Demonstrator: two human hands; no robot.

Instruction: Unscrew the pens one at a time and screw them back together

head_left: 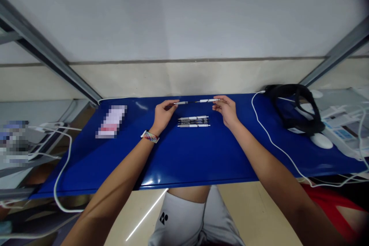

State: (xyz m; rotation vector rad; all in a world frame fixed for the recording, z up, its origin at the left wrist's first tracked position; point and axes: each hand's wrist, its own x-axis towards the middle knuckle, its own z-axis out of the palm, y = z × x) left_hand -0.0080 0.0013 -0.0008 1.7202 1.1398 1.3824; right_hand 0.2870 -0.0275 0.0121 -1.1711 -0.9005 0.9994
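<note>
Both of my hands are raised over the far part of a blue table (184, 157). My left hand (163, 113) pinches one white pen piece (182, 103) at its left end. My right hand (226, 109) pinches a second white pen piece (208, 100) at its right end. The two pieces lie in one line, tips nearly meeting between the hands. Just below them, three white pens (193, 121) lie side by side on the table. A colourful band (150, 136) is on my left wrist.
A blurred pink-white packet (111, 121) lies at the table's left. A black strap device (298, 107) and a white cable (273, 142) occupy the right end. Cables and boxes sit on side shelves. Metal frame bars run at both upper corners.
</note>
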